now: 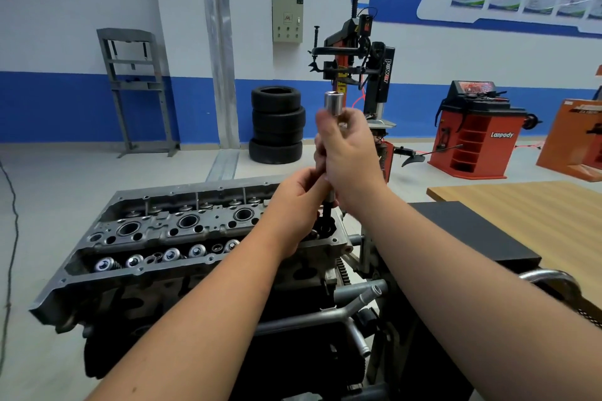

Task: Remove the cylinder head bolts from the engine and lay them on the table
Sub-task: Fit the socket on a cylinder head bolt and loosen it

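Right hand (350, 153) clenched round the upper shaft of a socket tool (333, 127), held upright over the right end of the cylinder head (182, 231); chrome socket end (334, 103) sticking up just above the fingers. Left hand (298, 205) curled round the same shaft lower down, directly beneath the right hand, touching it. Below both hands, a short chrome stretch of shaft showing, then a dark lower part (326, 215) running down to a dark round fitting (326, 227) at the head's right end; cannot tell whether that dark part is a cylinder head bolt or the tool's tip. Head sitting on the engine (208, 312), lying lengthwise from near left to far right, valve springs (169, 254) in a row along the near side, round bores (188, 221) along the middle. No bolt plainly visible out of the head. Wooden table (534, 205) to the right, well apart from both hands, with a black block (472, 231) at its near left edge. Further back: stack of tyres (277, 124), tyre changer (361, 68), orange wheel balancer (472, 133), grey press frame (136, 88) against the blue-and-white wall.
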A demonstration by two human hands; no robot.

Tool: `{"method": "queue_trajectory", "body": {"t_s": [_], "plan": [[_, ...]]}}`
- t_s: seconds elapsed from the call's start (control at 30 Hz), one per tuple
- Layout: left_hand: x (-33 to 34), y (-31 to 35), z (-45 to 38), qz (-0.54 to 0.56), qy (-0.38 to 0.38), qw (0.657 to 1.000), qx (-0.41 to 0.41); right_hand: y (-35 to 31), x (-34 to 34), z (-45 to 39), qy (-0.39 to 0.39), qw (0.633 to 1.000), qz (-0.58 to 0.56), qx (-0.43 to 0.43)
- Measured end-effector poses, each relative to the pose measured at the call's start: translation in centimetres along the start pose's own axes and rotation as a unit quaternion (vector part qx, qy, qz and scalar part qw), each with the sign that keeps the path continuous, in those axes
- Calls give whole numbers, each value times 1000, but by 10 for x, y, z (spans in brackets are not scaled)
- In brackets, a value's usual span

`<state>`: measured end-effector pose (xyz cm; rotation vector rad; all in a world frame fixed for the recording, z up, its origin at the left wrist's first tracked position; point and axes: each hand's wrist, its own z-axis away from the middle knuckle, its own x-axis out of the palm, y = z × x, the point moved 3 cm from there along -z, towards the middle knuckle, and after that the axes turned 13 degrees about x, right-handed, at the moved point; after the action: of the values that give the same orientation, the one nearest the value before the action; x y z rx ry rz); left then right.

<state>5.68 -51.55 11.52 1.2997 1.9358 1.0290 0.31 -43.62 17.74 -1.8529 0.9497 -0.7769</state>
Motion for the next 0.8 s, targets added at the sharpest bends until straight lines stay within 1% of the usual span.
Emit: {"method": "queue_trajectory", "body": {"t_s": [0.1, 0.2, 0.3, 0.37, 0.43, 0.5, 0.57, 0.67, 0.8], "plan": [[1, 1, 0, 3, -4, 1000, -7, 17, -10, 15, 55, 995, 56, -63], [2, 3, 0, 14, -26, 999, -27, 19, -11, 19, 72, 991, 69, -91], [4, 4, 2, 40, -43, 997, -40, 20, -11, 18, 59, 994, 48, -82], [4, 3, 1, 36, -43, 998, -32, 26, -13, 20, 54, 996, 31, -70], [4, 2, 0, 26, -43, 998, -22, 35, -15, 23, 47, 997, -11, -54], [3, 0, -1, 27, -41, 999, -15, 43, -18, 25, 65, 995, -40, -56], [2, -2, -2, 30, -42, 999, -12, 47, -18, 27, 83, 993, -43, -67], [-1, -6, -1, 54, -43, 997, -18, 53, -20, 29, 83, 993, -26, -84], [4, -7, -1, 84, -64, 994, -33, 56, -31, 26, 97, 993, -28, -64]]}}
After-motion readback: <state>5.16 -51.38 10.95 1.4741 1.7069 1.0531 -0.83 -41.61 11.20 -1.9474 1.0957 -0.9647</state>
